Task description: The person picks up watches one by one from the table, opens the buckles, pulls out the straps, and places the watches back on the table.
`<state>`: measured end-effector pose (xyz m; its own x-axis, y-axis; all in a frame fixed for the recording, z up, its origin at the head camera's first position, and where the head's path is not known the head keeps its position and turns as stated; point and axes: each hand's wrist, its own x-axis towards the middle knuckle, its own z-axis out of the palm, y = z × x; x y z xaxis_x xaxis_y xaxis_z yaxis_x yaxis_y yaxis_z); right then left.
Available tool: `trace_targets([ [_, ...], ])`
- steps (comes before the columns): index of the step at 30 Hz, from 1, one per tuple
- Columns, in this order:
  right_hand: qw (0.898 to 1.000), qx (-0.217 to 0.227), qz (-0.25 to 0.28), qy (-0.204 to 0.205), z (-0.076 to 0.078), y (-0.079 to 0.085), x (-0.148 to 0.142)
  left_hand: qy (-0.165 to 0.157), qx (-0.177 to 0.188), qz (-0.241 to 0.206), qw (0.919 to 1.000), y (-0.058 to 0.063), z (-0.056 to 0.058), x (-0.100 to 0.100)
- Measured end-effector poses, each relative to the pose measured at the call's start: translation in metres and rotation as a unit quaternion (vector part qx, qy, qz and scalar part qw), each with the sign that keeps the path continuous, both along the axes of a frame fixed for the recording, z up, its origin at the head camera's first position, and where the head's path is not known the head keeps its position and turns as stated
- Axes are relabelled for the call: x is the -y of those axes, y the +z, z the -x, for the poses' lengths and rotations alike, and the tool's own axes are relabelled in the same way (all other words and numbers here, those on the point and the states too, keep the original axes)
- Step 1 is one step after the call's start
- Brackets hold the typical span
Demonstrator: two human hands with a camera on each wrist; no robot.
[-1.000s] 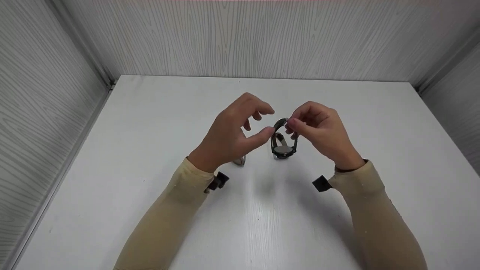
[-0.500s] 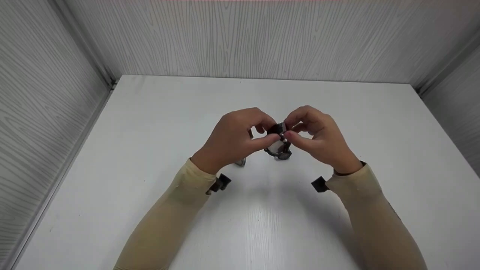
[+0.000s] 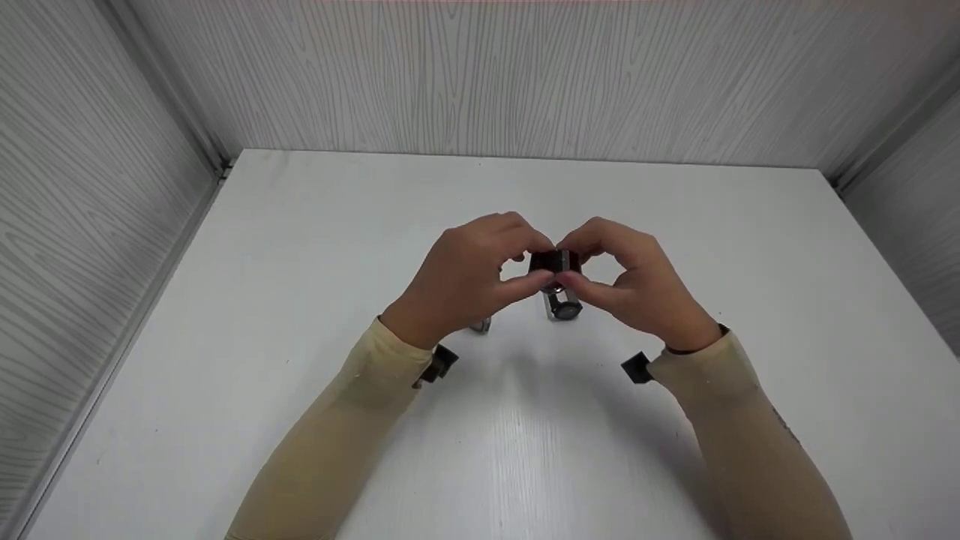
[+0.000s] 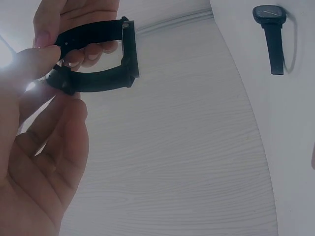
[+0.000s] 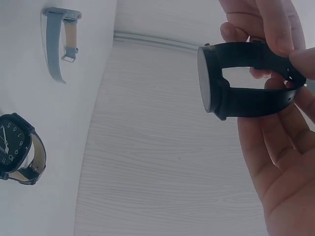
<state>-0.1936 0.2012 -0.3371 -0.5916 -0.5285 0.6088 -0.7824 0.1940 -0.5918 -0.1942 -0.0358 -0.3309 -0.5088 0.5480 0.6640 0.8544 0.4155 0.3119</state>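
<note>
In the head view a black-strapped wristwatch (image 3: 555, 261) is held up between both hands over the table. My left hand (image 3: 472, 274) pinches it from the left, while my right hand (image 3: 637, 281) pinches the other side. The right wrist view shows its round case (image 5: 210, 78) hanging away from the fingers, with the black strap (image 5: 258, 103) curving into a loop. Fingers of both hands meet at the strap ends, partly covering the buckle. Seen from the left wrist, the strap (image 4: 98, 81) forms the same loop.
Below the hands a second watch (image 3: 564, 307) lies on the white table (image 3: 525, 457). Another watch (image 3: 481, 325) is partly behind my left hand. From the right wrist, a square-faced dark watch (image 5: 14, 145) and a blue-grey-strapped watch (image 5: 55, 39) show. Wood-grain panels (image 3: 480, 75) surround the table.
My left hand has come down to the right and taken hold of the strap. The watch has turned and moved slightly left, with both hands now close together on it.
</note>
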Motion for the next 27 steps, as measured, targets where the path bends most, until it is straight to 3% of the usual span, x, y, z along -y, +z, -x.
trace_targets([
  [11,1.0,0.017,-0.008,-0.009,0.0011,-0.0009,-0.0009,-0.014,0.006,-0.012,0.9998,-0.0016,0.0009,-0.0003],
  [15,0.999,0.035,0.012,-0.024,0.0024,-0.0015,-0.0016,-0.015,0.047,-0.02,0.9986,-0.0012,0.001,0.0004],
  [22,0.994,0.08,0.062,-0.033,0.0029,-0.0038,-0.0043,0.021,0.144,0.0,0.9894,0.0005,0.0,0.0007],
  [27,0.994,0.092,0.045,-0.042,0.0032,-0.0052,-0.0043,0.02,0.155,-0.002,0.9877,0.0016,-0.0004,0.001],
])
